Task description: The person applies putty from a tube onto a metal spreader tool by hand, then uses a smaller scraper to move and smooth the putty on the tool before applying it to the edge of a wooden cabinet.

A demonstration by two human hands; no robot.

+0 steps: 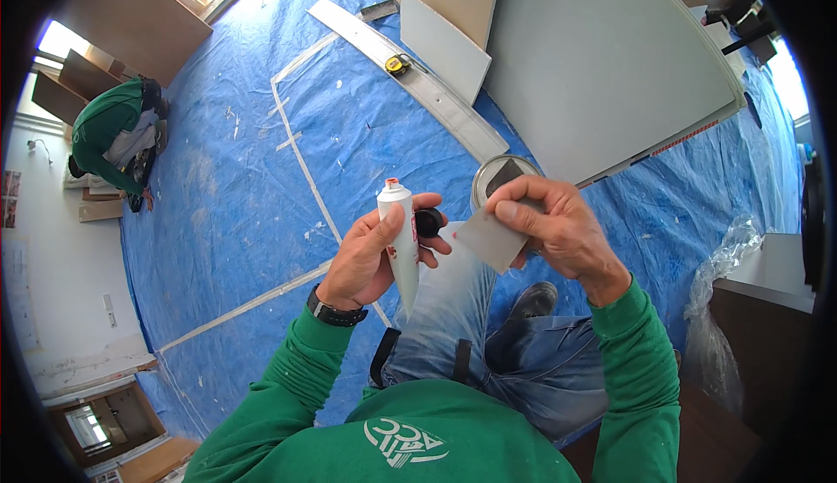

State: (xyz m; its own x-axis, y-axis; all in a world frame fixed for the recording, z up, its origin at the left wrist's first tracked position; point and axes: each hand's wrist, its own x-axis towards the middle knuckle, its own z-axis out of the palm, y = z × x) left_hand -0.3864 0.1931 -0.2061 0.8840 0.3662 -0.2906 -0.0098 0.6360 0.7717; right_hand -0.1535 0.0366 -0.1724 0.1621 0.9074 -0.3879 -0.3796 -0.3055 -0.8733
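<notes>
My left hand [359, 258] is closed round a white squeeze tube [402, 252], which stands nearly upright with its red-tipped nozzle uppermost. Between the fingers of that same hand sits a round black cap [428, 222], off the nozzle. A thin greyish square sheet [490, 241] is pinched in my right hand [562, 232], tilted down toward the tube but apart from it. Just beyond my right fingers is a round metal tin [479, 188], partly hidden by the hand, with a dark flat piece [504, 172] on its top.
Blue tarp [227, 178] with pale tape lines covers the floor. Ahead lie a long pale board [436, 91] and a yellow tape measure [398, 65]. Large panels [610, 56] are at the right front, crumpled clear plastic [719, 282] at right. A co-worker [118, 130] bends down at far left.
</notes>
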